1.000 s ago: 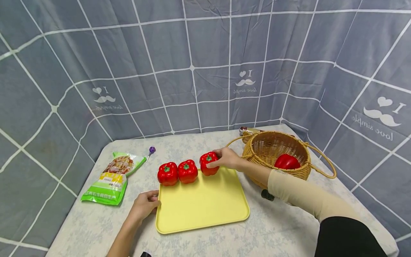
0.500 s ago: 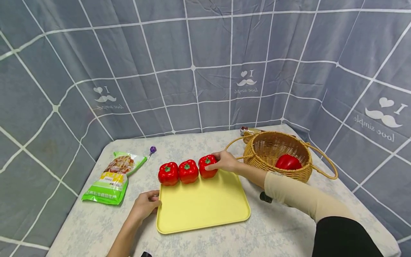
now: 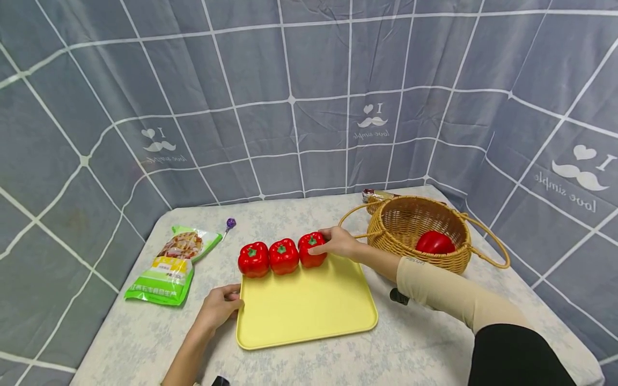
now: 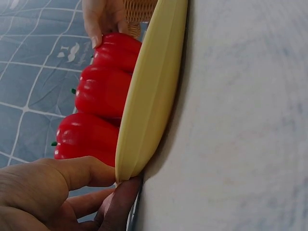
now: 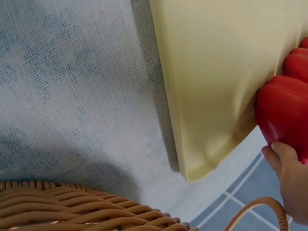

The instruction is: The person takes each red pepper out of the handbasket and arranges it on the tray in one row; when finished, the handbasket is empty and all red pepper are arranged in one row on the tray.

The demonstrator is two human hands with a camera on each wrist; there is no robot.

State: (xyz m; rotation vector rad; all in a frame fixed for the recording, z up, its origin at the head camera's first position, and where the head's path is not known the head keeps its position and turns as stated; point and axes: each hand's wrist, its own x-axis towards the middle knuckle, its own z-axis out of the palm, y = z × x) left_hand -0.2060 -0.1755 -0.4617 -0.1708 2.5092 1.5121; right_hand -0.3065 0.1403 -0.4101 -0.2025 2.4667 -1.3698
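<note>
Three red bell peppers with green stems stand in a row along the far edge of a yellow tray (image 3: 309,311): a left pepper (image 3: 253,260), a middle pepper (image 3: 284,256) and a right pepper (image 3: 312,250). My right hand (image 3: 340,242) grips the right pepper from its right side, thumb toward me. At the tray's left edge my left hand (image 3: 219,308) pinches the rim; in the left wrist view the thumb (image 4: 86,173) lies over the rim and fingers reach beneath it.
A wicker basket (image 3: 401,225) with one more red pepper (image 3: 435,243) inside stands right of the tray, its handles spread outward. A foil-wrapped item (image 3: 374,195) lies behind it. Left are a green food bag (image 3: 166,268) and a purple lollipop (image 3: 230,223).
My right hand has moved the right pepper slightly left and down, up beside the middle pepper. The left hand keeps its hold on the tray rim.
</note>
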